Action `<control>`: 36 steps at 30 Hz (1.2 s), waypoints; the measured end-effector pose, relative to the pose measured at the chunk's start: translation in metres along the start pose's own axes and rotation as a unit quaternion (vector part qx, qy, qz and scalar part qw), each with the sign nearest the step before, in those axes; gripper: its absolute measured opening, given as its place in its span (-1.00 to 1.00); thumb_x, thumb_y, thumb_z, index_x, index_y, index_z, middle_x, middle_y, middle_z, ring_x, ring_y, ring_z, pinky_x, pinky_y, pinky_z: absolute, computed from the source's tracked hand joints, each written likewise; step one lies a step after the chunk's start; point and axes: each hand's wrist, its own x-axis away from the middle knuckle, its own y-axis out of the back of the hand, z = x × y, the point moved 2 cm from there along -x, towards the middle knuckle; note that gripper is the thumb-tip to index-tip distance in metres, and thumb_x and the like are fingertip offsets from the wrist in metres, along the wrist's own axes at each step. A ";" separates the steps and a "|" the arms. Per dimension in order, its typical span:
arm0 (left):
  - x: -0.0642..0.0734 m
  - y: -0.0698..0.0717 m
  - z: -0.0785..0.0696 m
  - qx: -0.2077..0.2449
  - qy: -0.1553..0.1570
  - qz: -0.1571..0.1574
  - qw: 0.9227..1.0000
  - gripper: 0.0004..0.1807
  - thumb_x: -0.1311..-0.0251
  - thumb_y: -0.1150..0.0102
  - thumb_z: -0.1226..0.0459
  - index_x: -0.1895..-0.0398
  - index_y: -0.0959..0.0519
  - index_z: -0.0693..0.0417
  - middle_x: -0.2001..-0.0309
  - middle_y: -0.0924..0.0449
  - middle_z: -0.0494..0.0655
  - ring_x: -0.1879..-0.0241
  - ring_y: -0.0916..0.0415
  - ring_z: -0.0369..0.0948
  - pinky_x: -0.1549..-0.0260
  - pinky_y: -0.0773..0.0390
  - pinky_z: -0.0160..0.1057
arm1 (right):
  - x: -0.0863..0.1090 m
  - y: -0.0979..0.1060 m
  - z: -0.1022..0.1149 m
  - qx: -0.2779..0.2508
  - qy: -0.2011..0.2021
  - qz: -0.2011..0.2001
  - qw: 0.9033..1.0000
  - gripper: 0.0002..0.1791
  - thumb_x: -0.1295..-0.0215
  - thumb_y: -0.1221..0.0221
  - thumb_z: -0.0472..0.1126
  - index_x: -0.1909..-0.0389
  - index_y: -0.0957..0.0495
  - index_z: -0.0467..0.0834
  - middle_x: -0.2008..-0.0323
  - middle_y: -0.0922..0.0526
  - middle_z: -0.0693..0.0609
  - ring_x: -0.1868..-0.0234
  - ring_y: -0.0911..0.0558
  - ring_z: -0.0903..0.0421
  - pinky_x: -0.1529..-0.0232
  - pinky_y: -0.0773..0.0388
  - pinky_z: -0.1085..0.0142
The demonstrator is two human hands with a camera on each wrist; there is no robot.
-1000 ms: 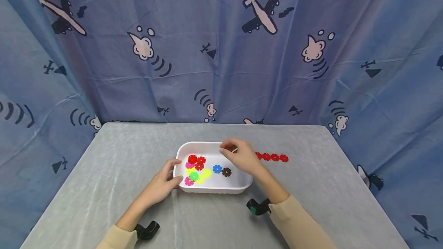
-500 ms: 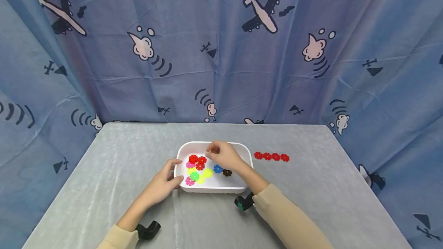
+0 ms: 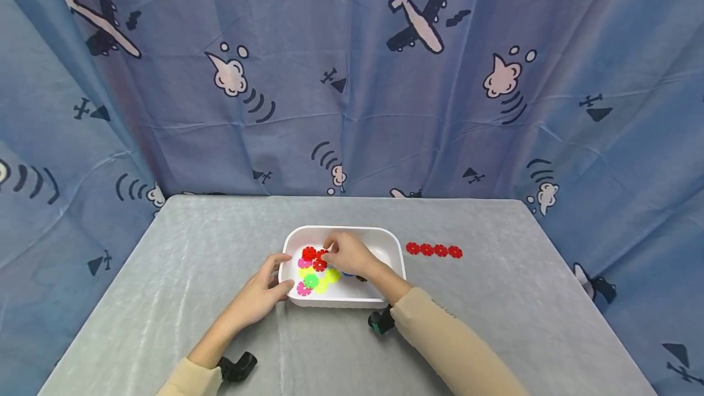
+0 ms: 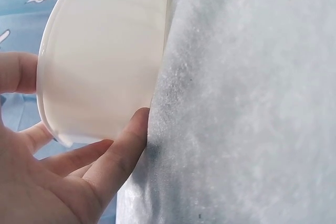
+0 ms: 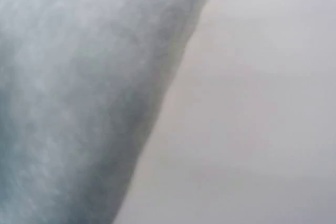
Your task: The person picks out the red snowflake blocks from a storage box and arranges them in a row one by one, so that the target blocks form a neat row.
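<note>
A white plastic tray [image 3: 352, 303] rests on the table with several notched snowflake discs in it. My left hand [image 3: 257, 293] grips its left end, thumb and fingers around the wall; the left wrist view shows the fingers against the tray's side [image 4: 105, 66]. My right hand [image 3: 352, 256] is inside the tray, fingers bent, the thumb and index fingertips at a red disc [image 3: 321, 253]. Whether they pinch it is too small to tell. More red discs [image 3: 319, 266] lie beside it. The right wrist view shows only blurred cloth and the pale tray wall [image 5: 252, 108].
Yellow discs [image 3: 332, 275], a green disc [image 3: 310, 281] and pink discs [image 3: 304, 289] lie at the tray's left. The right hand mostly covers a blue and a brown disc. Right of the tray, several red discs [image 3: 434, 250] form a row. A printed curtain [image 3: 352, 109] hangs behind the table.
My right hand has moved left from the tray's right side and down to the red discs. My left hand stays on the tray, and the row of red discs has not moved.
</note>
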 end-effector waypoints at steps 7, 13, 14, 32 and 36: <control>0.000 0.000 -0.001 -0.004 0.001 -0.003 1.000 -0.46 -0.39 -0.19 0.29 -0.40 -0.32 0.05 -0.38 -0.33 0.29 -0.05 -0.62 -0.03 0.17 -0.73 -0.15 | -0.002 -0.005 -0.002 0.009 0.003 0.000 1.000 -0.79 -0.32 -0.34 -0.22 0.11 -0.63 -0.24 0.45 -0.53 0.05 0.43 -0.48 0.17 0.43 -0.46 0.39; 0.000 -0.001 0.000 -0.003 -0.003 -0.003 1.000 -0.46 -0.38 -0.19 0.31 -0.38 -0.32 0.07 -0.36 -0.34 0.30 -0.01 -0.64 -0.06 0.19 -0.74 -0.16 | -0.003 -0.010 -0.002 0.023 -0.006 0.001 1.000 -0.77 -0.30 -0.35 -0.25 0.09 -0.64 -0.24 0.46 -0.51 0.04 0.45 -0.45 0.16 0.46 -0.41 0.40; 0.000 -0.001 0.000 -0.004 -0.003 -0.003 1.000 -0.46 -0.38 -0.19 0.31 -0.39 -0.32 0.07 -0.36 -0.34 0.30 -0.01 -0.64 -0.06 0.19 -0.74 -0.16 | -0.003 -0.011 -0.002 0.022 -0.008 0.002 1.000 -0.78 -0.30 -0.35 -0.25 0.09 -0.63 -0.24 0.46 -0.51 0.04 0.46 -0.45 0.16 0.47 -0.40 0.41; -0.002 -0.002 0.002 -0.022 0.006 -0.005 1.000 -0.46 -0.40 -0.16 0.28 -0.40 -0.31 0.03 -0.39 -0.32 0.29 -0.01 -0.64 -0.08 0.18 -0.73 -0.20 | -0.001 -0.011 -0.008 0.011 -0.004 0.017 1.000 -0.77 -0.23 -0.42 -0.17 0.24 -0.55 -0.10 0.52 -0.47 0.06 0.52 -0.43 0.17 0.52 -0.33 0.39; -0.001 -0.001 0.001 -0.019 0.008 -0.005 1.000 -0.46 -0.40 -0.17 0.27 -0.40 -0.30 0.03 -0.39 -0.32 0.28 0.05 -0.65 -0.12 0.18 -0.73 -0.21 | -0.001 -0.012 -0.007 -0.001 -0.001 0.019 1.000 -0.76 -0.23 -0.42 -0.21 0.22 -0.53 -0.10 0.50 -0.49 0.05 0.50 -0.44 0.16 0.50 -0.36 0.40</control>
